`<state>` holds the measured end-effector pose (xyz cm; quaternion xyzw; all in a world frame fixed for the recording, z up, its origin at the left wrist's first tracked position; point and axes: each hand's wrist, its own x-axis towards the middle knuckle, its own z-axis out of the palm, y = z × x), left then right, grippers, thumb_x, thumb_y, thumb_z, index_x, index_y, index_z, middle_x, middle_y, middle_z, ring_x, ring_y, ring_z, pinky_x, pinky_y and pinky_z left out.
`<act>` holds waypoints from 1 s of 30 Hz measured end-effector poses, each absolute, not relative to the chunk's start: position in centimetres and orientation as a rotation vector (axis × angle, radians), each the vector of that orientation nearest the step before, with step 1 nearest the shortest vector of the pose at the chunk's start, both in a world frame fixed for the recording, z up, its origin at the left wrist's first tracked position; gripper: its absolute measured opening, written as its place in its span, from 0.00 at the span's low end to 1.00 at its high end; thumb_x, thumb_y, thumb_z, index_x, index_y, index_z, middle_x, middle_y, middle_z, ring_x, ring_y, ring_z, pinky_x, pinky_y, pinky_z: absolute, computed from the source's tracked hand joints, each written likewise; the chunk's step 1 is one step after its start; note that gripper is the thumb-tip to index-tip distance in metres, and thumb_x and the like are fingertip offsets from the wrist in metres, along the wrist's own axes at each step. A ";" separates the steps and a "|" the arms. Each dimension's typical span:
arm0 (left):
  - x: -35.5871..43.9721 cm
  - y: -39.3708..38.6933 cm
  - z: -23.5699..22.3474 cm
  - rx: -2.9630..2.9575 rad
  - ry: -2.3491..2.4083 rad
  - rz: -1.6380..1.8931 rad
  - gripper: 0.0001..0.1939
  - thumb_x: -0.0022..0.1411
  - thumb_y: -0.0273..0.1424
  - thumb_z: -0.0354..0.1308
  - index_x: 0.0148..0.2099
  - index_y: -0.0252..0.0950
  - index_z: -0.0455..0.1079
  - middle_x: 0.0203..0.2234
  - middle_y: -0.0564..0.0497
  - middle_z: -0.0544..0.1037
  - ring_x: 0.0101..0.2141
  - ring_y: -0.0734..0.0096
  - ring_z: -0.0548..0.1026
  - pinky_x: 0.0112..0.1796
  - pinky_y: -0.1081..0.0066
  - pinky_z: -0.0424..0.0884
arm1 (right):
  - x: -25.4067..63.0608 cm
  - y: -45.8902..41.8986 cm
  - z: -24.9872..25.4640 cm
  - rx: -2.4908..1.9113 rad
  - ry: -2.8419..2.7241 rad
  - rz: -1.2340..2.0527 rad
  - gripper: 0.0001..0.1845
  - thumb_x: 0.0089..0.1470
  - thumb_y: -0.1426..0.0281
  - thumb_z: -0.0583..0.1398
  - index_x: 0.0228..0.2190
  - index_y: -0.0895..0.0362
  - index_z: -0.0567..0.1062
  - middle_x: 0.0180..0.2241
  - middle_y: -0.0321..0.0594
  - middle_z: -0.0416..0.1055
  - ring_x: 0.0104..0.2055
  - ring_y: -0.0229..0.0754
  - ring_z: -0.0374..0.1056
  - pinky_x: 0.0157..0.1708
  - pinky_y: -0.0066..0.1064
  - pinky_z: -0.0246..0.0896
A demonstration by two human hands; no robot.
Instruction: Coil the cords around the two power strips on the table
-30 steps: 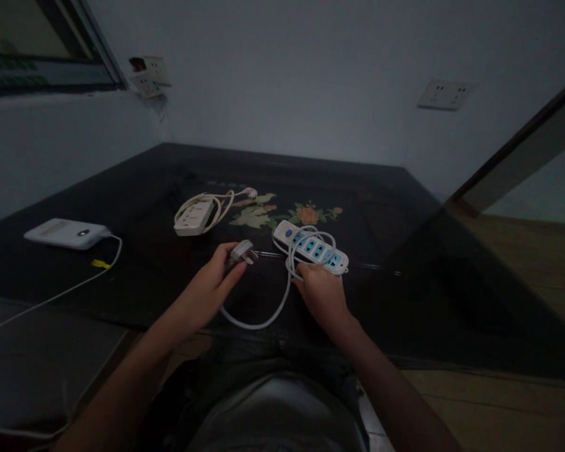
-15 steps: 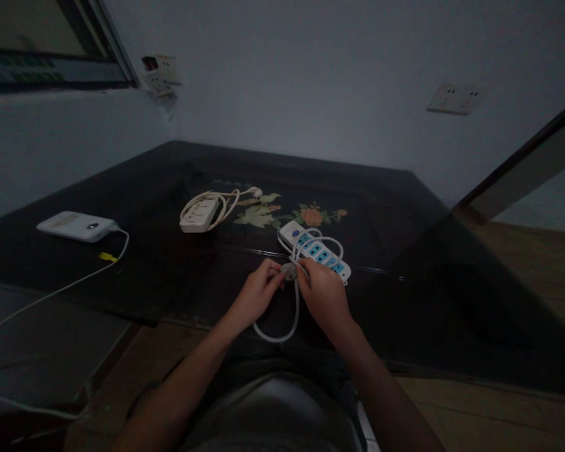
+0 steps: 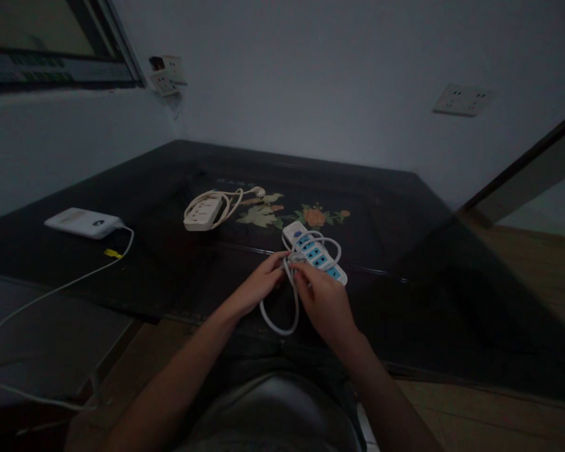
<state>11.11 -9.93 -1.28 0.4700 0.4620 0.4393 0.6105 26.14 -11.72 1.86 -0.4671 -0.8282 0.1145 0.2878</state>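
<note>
A white power strip (image 3: 316,254) with blue sockets lies slantwise on the dark table, its white cord (image 3: 282,332) looped over it and hanging in a bend toward me. At the strip's near left side, my left hand (image 3: 263,279) is closed at the cord's pale plug (image 3: 296,257). Just to the right, my right hand (image 3: 324,300) pinches the cord below the plug. The fingertips of both hands nearly meet, and the exact grip between them is partly hidden.
Farther back on the table (image 3: 386,207) lies a cream power strip (image 3: 202,213) with its cord wound round it. To the left is a white power bank (image 3: 82,223) with a cable (image 3: 51,292) running off the near edge. Wall sockets (image 3: 462,100) are behind.
The plug has shifted slightly up and right, over the strip's edge. My left fingers have followed it, and the right fingers have moved a little left onto the cord. The view has shifted slightly.
</note>
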 end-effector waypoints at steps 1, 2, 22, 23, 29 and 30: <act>11.1 -9.9 -1.3 1.044 1.092 1.013 0.21 0.56 0.27 0.51 0.53 0.36 0.64 0.30 0.53 0.71 0.24 0.78 0.65 0.25 0.77 0.57 | 26.7 -11.2 2.3 -1.238 -2.231 0.234 0.14 0.60 0.75 0.52 0.45 0.58 0.72 0.42 0.44 0.75 0.43 0.45 0.70 0.46 0.35 0.62; 11.2 -9.9 -1.3 1.016 1.112 1.013 0.19 0.57 0.28 0.50 0.51 0.36 0.66 0.29 0.53 0.71 0.24 0.78 0.64 0.25 0.77 0.56 | 27.1 -10.5 2.7 -1.220 -2.277 0.151 0.14 0.58 0.75 0.53 0.45 0.58 0.72 0.43 0.45 0.74 0.46 0.46 0.68 0.47 0.36 0.61; 9.0 -9.2 -0.9 2.056 1.379 0.826 0.15 0.66 0.41 0.47 0.47 0.39 0.67 0.38 0.49 0.75 0.40 0.63 0.72 0.43 0.66 0.67 | 33.3 1.4 9.3 -1.415 -2.645 -0.239 0.13 0.50 0.68 0.59 0.39 0.56 0.72 0.37 0.43 0.75 0.37 0.46 0.70 0.31 0.32 0.57; 9.1 -9.2 -1.0 2.090 1.382 0.825 0.14 0.66 0.41 0.48 0.47 0.39 0.66 0.38 0.49 0.74 0.40 0.63 0.72 0.43 0.65 0.68 | 33.9 2.3 9.3 -1.474 -2.617 -0.246 0.13 0.49 0.67 0.59 0.39 0.56 0.73 0.36 0.43 0.75 0.36 0.47 0.70 0.31 0.32 0.57; 9.4 -9.5 -1.1 2.237 1.239 0.798 0.11 0.63 0.40 0.53 0.40 0.39 0.68 0.46 0.47 0.68 0.48 0.63 0.69 0.50 0.64 0.65 | 38.1 6.6 8.3 -1.831 -2.381 -0.324 0.16 0.49 0.60 0.61 0.36 0.59 0.76 0.33 0.48 0.75 0.34 0.48 0.70 0.30 0.33 0.57; 9.4 -9.6 -1.1 2.249 1.211 0.785 0.10 0.63 0.39 0.53 0.39 0.38 0.69 0.48 0.47 0.67 0.49 0.63 0.68 0.51 0.64 0.65 | 38.9 7.1 8.3 -1.877 -2.315 -0.344 0.18 0.49 0.59 0.60 0.36 0.60 0.76 0.34 0.50 0.75 0.34 0.49 0.70 0.30 0.34 0.57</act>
